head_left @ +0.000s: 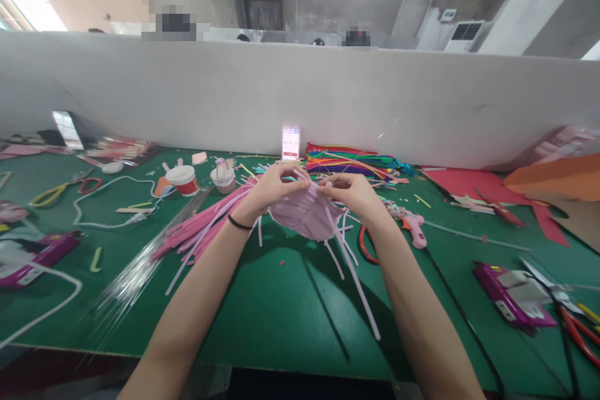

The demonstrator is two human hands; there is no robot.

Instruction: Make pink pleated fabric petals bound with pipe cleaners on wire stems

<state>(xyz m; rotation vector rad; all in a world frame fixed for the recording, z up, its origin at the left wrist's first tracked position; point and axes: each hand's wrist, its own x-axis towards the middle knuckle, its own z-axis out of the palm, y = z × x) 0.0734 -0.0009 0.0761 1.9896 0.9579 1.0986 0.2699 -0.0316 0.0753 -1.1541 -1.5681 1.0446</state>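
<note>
Both hands hold up a rounded piece made of pale pink pipe cleaners (302,215) above the table. My left hand (280,186) pinches its upper left edge between thumb and fingers. On the upper right edge, my right hand (352,192) has its fingertips closed, close to the left ones. Loose pipe cleaner ends hang below the piece, and a long one (359,290) slants down to the right. The fingers hide part of the top edge. Beside my left forearm lies a bundle of darker pink pipe cleaners (201,225).
Colourful pipe cleaners (351,159) lie behind my hands, near a propped phone (290,142). A pink glue gun (415,228) and purple power strip (509,297) are to the right. A paper cup (184,180) and clear thin rods (140,275) are left. A white partition (210,94) stands behind.
</note>
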